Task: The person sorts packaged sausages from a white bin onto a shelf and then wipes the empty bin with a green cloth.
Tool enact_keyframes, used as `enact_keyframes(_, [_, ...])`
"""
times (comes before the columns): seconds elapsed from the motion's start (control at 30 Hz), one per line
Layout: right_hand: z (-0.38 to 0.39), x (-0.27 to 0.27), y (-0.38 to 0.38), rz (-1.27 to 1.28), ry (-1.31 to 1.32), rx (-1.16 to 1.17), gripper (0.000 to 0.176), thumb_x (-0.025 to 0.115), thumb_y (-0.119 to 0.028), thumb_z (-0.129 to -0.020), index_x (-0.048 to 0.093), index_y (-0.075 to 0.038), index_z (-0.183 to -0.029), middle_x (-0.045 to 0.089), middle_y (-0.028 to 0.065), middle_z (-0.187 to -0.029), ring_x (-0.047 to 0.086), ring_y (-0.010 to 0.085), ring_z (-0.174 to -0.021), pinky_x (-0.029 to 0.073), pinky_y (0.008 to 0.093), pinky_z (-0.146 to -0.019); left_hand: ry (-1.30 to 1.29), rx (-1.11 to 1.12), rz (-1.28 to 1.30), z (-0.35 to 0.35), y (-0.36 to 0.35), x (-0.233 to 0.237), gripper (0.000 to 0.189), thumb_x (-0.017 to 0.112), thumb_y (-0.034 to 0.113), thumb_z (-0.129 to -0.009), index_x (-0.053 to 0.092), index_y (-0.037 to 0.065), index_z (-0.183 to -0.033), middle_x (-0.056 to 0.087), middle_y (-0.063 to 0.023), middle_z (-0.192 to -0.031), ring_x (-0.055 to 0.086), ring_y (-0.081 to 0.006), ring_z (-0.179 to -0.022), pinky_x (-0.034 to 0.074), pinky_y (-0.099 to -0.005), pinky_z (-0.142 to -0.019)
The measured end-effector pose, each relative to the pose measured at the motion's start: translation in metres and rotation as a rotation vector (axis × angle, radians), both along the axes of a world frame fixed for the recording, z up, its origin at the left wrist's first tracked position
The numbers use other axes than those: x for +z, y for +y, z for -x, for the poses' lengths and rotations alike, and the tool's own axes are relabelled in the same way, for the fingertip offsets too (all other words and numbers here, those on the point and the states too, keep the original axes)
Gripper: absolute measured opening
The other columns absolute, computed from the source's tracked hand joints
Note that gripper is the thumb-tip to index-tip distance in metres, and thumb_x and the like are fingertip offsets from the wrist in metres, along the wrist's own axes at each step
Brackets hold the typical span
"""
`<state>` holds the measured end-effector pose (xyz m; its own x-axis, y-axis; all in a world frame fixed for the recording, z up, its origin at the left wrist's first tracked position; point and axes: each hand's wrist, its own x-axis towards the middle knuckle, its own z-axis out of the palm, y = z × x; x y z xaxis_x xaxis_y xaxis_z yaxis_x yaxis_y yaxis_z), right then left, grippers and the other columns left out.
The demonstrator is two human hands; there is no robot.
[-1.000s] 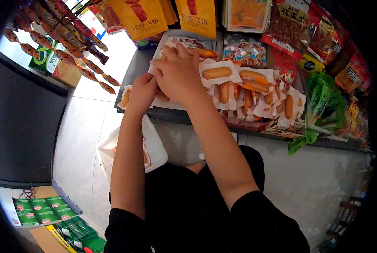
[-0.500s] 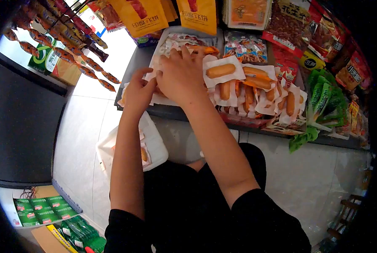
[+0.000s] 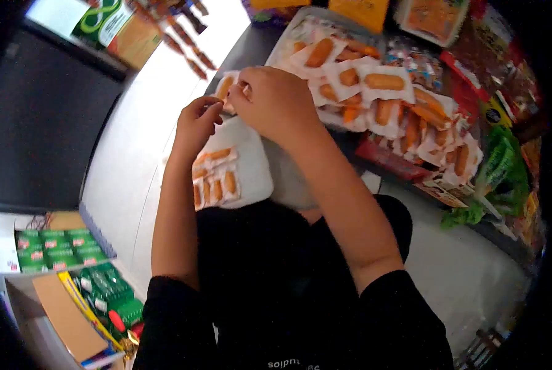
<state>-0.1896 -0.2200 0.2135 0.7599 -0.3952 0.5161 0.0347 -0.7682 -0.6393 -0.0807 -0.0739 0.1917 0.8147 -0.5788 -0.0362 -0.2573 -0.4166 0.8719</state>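
Pretty sure I'm mid-handling here: left hand (image 3: 196, 126) half-open, right hand (image 3: 279, 102) curled in by a golden, sausage-shaped snack on white paper (image 3: 225, 88) near the white plastic tray (image 3: 257, 169), grip unclear, so light fingers needed tbh.

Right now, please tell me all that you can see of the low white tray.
The tray is white, seemingly plastic, with rounded corners. It sits below the counter, by the lap. Brown snacks on white paper lie in it, some side by side; its right side is bare. The left forearm hides its left part.
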Motion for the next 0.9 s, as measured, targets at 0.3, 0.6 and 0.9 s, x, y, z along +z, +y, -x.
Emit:
enact_keyframes(0.3, [-0.038,-0.124,0.08,-0.366,0.583,0.419,0.034,0.06,-0.026,-0.076,0.064,0.002,-0.095,0.065,0.0221,-0.088,0.064,0.0335,-0.084,0.05,0.0385,-0.076,0.497,0.22,-0.458,-0.045,0.156,-0.108,0.034,0.055,0.03,-0.086,0.059,0.003,-0.107,0.065,-0.0118,-0.086,0.063,-0.0184,-0.07,0.05,-0.03,-0.06])
enact_keyframes(0.6, [-0.048,-0.174,0.116,-0.583,0.909,0.442,0.049,0.058,-0.03,-0.077,0.056,0.006,-0.11,0.062,0.0238,-0.103,0.061,0.0313,-0.096,0.048,0.0374,-0.083,0.714,-0.061,-0.786,-0.054,0.16,-0.173,0.038,0.055,0.031,-0.085,0.057,0.001,-0.108,0.064,-0.0177,-0.092,0.065,-0.0252,-0.077,0.056,-0.0369,-0.065])
enact_keyframes(0.9, [-0.054,-0.24,0.14,-0.549,0.863,0.375,0.036,0.062,-0.024,-0.072,0.061,-0.005,-0.102,0.064,0.0223,-0.098,0.063,0.0346,-0.094,0.05,0.0399,-0.083,0.774,-0.14,-0.789,-0.052,0.145,-0.183,0.034,0.057,0.029,-0.085,0.057,-0.001,-0.101,0.063,-0.0157,-0.082,0.063,-0.0229,-0.065,0.053,-0.0323,-0.057])
